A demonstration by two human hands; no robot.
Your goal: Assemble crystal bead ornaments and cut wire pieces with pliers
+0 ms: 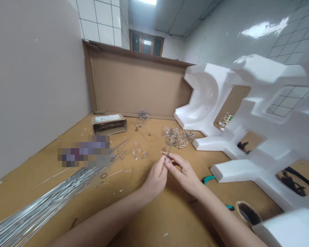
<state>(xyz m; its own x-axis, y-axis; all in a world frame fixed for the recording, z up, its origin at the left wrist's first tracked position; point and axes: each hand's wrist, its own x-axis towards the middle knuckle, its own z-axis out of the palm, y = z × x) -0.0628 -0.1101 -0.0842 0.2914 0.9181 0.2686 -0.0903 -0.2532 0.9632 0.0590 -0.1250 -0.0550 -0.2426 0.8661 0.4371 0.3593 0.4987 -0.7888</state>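
Note:
Over the middle of the table, my left hand (156,173) and my right hand (182,169) meet with fingertips pinched together. A thin wire (170,148), blurred, sticks up from between them; most of what they hold is covered by the fingers. Just beyond lies a heap of clear beads and bent wire loops (177,137). Left of the hands is a ring of clear beads (139,154) on the tabletop. A long bundle of straight silver wires (59,193) stretches across the left side.
White foam packing (231,171) borders the right side, near a green-handled tool (208,179) and a tape roll (248,212). A small open cardboard box (109,125) stands at the back left, with a tangled wire cluster (143,114) nearby. Cardboard walls (139,82) close the back.

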